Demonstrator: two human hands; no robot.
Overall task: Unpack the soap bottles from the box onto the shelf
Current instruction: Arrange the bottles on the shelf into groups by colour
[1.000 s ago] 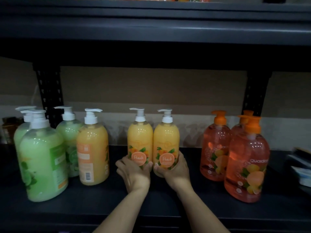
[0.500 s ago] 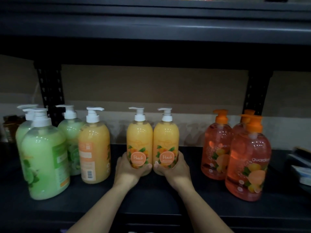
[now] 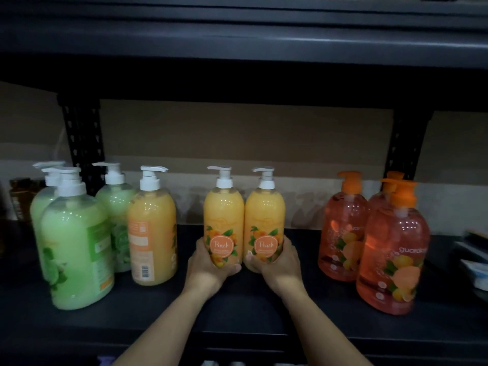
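View from the person's head, looking at a dark metal shelf (image 3: 237,313) under another dark shelf board (image 3: 237,35).

At the centre stand two yellow soap bottles labelled "Peach", side by side and touching. The left hand (image 3: 211,268) curls its grip round the base of the left peach bottle (image 3: 223,215). The right hand (image 3: 280,265) curls its grip round the base of the right peach bottle (image 3: 264,215). Each bottle rises straight up from its hand, long axis vertical, with a white pump on top and the nozzle pointing left. Both labels face the person. Neither hand is nearer; each already holds its own bottle, with the forearms reaching in from the front edge.

The bottles appear to be set down on the shelf, so the next move is probably to let go and draw both hands back toward the person, without tipping the pair.

Counted on the shelf:
- Three green bottles (image 3: 76,247) on the left.
- One yellow bottle (image 3: 151,233) beside them, with its back label facing out.
- The two peach bottles.
- Three red-orange bottles (image 3: 393,254) with orange pumps on the right.

The box is not in view.
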